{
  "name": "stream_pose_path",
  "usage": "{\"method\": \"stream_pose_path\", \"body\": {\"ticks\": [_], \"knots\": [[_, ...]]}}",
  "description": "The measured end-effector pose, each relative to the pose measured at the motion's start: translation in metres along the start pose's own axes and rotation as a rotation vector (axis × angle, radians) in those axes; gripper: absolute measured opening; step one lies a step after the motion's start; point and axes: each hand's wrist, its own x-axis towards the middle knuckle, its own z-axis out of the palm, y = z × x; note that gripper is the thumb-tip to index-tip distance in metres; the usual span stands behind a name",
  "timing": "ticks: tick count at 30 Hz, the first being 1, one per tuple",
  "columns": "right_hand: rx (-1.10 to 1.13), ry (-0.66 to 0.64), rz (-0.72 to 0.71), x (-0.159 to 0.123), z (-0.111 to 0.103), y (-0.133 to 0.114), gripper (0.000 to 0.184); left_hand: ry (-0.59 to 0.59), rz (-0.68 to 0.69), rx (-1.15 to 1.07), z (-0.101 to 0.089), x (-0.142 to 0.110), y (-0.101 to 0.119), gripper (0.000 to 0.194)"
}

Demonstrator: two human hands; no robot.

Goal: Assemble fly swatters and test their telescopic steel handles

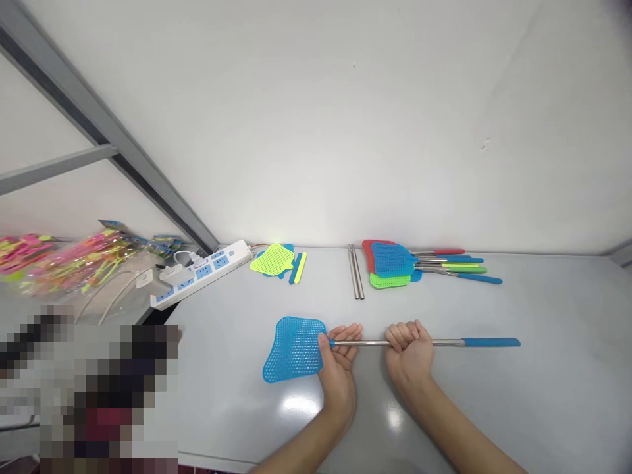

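A blue fly swatter [296, 350] with a metal rod and a blue grip lies sideways across both my hands, above the grey table. At the neck of its mesh head, my left hand [338, 368] holds it, thumb on top and the other fingers beneath the rod. My right hand [409, 352] is wrapped around the middle of the metal rod, its fingers curled over it. The blue grip points to the right, beyond my right hand.
Two metal rods [356, 273] lie beside a pile of fly swatters [395, 260] near the wall. Loose swatter heads [272, 259] and two grips [298, 268] are further left, by a power strip [202, 273]. Bagged colourful items [93, 257] lie beyond the metal frame [118, 148].
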Motion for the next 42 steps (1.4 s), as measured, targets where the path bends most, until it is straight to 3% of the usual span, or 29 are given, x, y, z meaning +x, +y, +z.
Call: {"method": "stream_pose_path", "body": {"ticks": [14,42], "knots": [[0.055,-0.013,0.014,0.001,-0.002,0.0048,0.031,-0.026,-0.005,0.049,0.0009,-0.0015,-0.0017,0.032],[-0.055,-0.047,-0.034,-0.0009,-0.0007,0.0099,0.031,-0.057,-0.018,0.061,0.0032,-0.0048,-0.0052,0.034]]}}
